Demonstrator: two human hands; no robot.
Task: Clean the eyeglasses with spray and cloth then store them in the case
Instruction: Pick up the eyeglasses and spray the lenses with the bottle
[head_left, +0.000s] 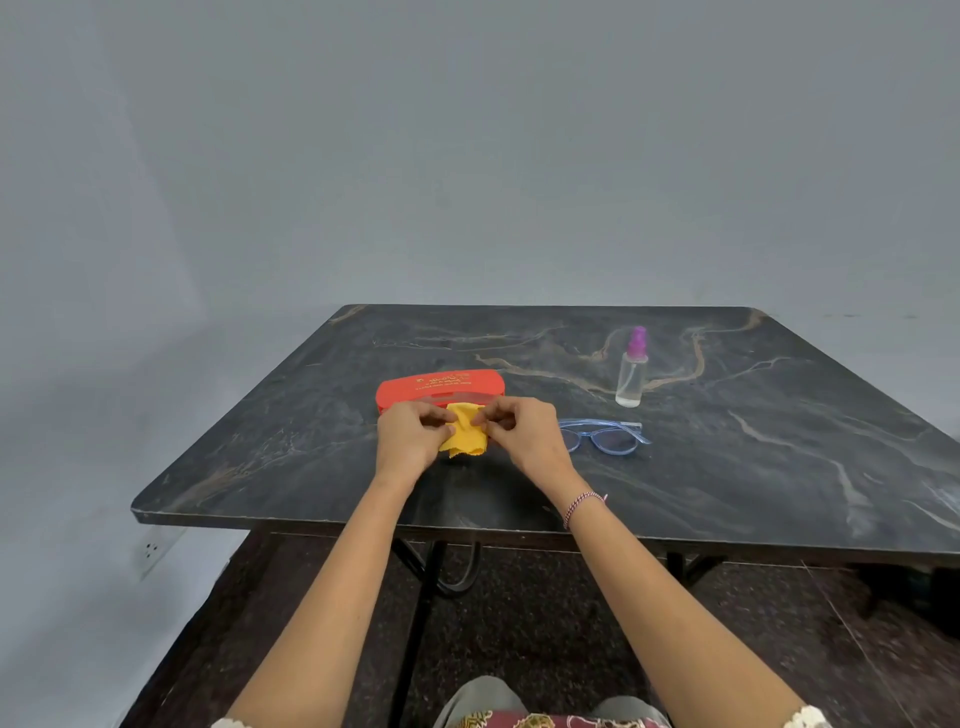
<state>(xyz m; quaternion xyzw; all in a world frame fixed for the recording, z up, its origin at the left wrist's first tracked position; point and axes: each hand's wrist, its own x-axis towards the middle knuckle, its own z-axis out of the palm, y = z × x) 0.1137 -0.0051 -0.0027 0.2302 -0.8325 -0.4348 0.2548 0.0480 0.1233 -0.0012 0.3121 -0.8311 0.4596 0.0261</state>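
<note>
A yellow cloth (464, 435) hangs crumpled between my two hands just above the table. My left hand (409, 435) pinches its left edge and my right hand (524, 431) pinches its right edge. Right behind the cloth lies a red glasses case (436, 387) with yellow print on its lid; the hands hide its front edge. Blue-framed eyeglasses (602, 435) rest on the table just right of my right hand, temples folded. A clear spray bottle (631, 371) with a purple top stands upright behind the glasses.
Everything sits on a dark marble-patterned table (779, 441) whose near edge runs below my wrists. A grey wall rises behind it. A wall socket (150, 552) is low on the left, and the table's metal legs show underneath.
</note>
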